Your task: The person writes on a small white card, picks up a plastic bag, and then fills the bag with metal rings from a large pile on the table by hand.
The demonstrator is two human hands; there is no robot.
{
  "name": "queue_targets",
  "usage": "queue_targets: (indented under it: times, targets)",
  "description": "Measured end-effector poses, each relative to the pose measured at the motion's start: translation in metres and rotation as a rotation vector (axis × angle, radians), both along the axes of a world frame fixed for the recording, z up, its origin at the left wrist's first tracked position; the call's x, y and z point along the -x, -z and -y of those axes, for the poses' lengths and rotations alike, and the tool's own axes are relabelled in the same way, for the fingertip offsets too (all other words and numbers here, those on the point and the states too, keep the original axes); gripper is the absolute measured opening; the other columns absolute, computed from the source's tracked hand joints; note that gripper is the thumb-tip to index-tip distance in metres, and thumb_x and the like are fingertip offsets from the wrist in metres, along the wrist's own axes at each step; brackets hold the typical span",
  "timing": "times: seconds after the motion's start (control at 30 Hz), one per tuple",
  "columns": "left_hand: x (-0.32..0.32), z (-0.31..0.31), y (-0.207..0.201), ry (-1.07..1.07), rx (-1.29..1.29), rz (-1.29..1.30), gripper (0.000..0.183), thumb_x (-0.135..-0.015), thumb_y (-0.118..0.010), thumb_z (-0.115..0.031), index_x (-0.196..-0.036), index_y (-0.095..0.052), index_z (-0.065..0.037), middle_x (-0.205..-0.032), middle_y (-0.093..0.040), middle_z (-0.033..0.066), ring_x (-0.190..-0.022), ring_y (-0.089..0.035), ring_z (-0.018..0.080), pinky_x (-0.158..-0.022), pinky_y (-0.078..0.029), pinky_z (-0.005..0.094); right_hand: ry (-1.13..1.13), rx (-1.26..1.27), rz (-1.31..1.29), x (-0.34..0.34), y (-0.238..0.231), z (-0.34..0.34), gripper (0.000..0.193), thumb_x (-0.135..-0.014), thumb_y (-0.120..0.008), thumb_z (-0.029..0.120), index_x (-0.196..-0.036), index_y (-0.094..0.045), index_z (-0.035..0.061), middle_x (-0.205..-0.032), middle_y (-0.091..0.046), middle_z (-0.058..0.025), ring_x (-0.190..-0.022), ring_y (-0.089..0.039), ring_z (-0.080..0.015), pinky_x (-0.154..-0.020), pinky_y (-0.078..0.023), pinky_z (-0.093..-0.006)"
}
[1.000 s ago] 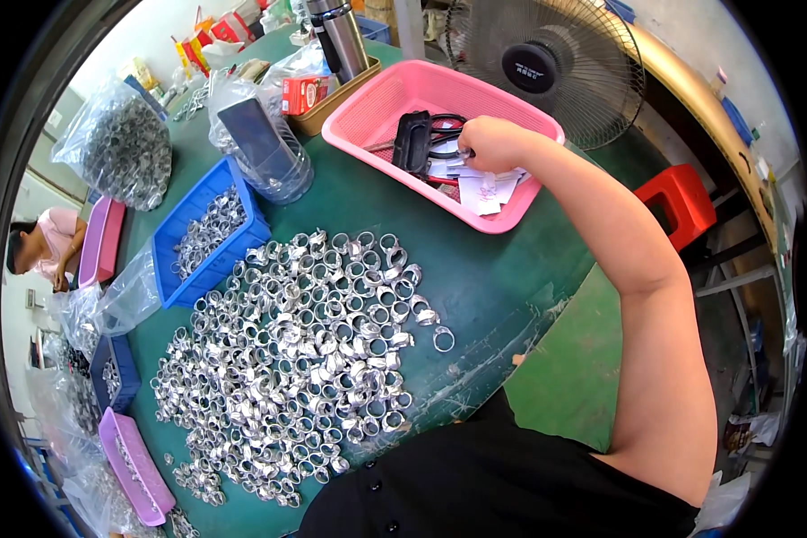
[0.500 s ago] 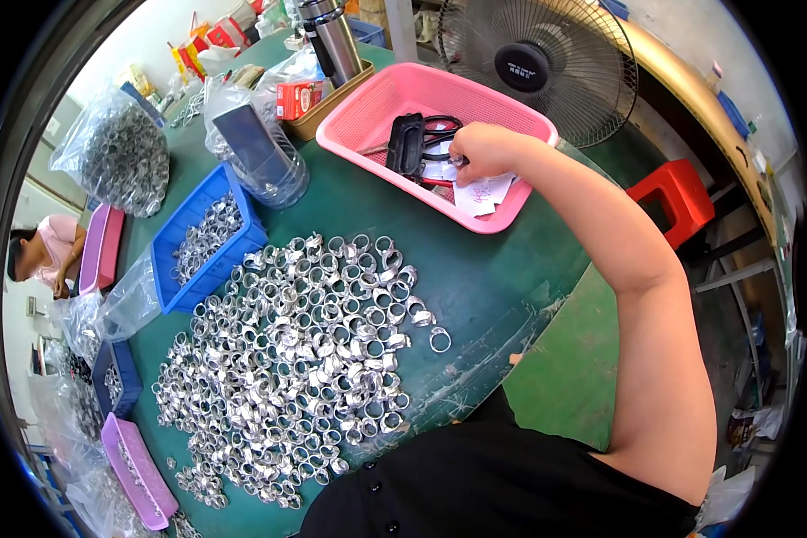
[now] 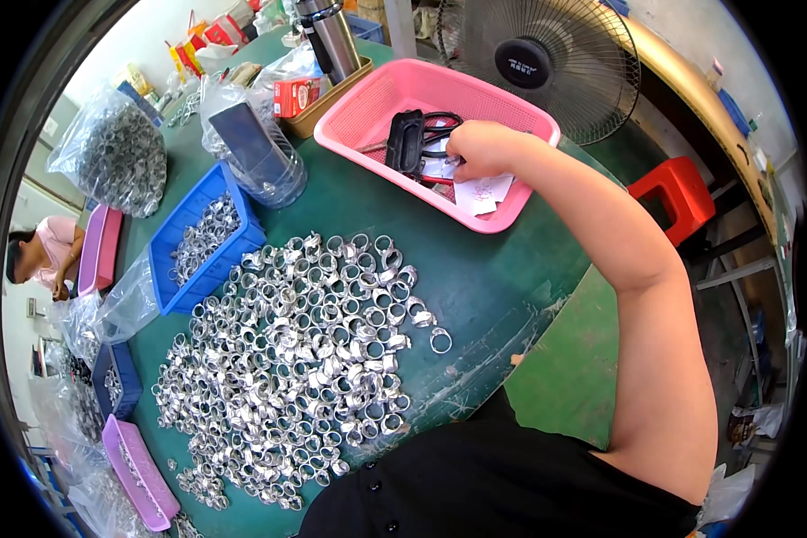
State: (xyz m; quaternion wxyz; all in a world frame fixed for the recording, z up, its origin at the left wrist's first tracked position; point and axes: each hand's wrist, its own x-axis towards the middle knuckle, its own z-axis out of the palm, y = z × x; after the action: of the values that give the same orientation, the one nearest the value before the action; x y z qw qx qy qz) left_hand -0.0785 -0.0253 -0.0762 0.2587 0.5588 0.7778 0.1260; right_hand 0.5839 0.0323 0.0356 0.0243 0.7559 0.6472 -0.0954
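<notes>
The right hand [image 3: 477, 151] reaches into a pink perforated basket [image 3: 421, 82] on the green tabletop [image 3: 484, 287]. Its fingers are curled inward; the back of the hand hides the fingertips, so I cannot tell whether they pinch anything. The left hand is out of view, and its state cannot be told. In the basket, a narrow black tray [image 3: 406, 142] lies just beside black looped handles [image 3: 443, 117], and white paper slips [image 3: 482, 193] lie under and beside the hand.

Nearer the body, a broad pile of silvery rings [image 3: 305, 341] spreads loose across the tabletop. Just beyond its left edge, a blue basket [image 3: 224, 262] holds more such rings. Further left, a dark blue tray [image 3: 130, 377] and a long purple tray [image 3: 145, 459] each hold small silvery pieces, too small to make out. A bulging clear plastic bag [image 3: 121, 152] is filled with grey metal pieces.

Behind the blue basket, a smartphone [image 3: 249, 136] leans against a clear round container [image 3: 287, 186]. A tan tray [image 3: 334, 103] carries a steel thermos [image 3: 334, 43], with a red box [image 3: 296, 97] at its near end.
</notes>
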Motion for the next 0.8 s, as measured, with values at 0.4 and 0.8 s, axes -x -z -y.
queue_targets:
  times: [0.4, 0.8]
  targets:
    - [-0.007, 0.01, -0.001, 0.021, -0.009, 0.008, 0.06, -0.079, -0.069, -0.035, -0.126, -0.047, -0.005, -0.121, -0.052, 0.019, -0.108, -0.051, 0.0194, -0.09, -0.039, 0.0287, 0.057, 0.021, -0.131, -0.023, 0.006, 0.024, 0.034, -0.07, -0.072, 0.022, -0.095, -0.066, -0.0006, -0.082, -0.067, -0.0174, -0.076, -0.065, -0.03, -0.069, -0.051, -0.0391]
    - [-0.003, 0.009, -0.002, 0.006, -0.003, 0.016, 0.062, -0.078, -0.069, -0.038, -0.127, -0.047, -0.006, -0.122, -0.052, 0.0188, -0.11, -0.051, 0.0176, -0.091, -0.038, 0.0272, -0.032, 0.02, -0.119, -0.025, 0.014, 0.009, 0.031, -0.068, -0.07, 0.021, -0.091, -0.067, 0.0008, -0.073, -0.065, -0.0156, -0.065, -0.064, -0.0271, -0.062, -0.051, -0.0379]
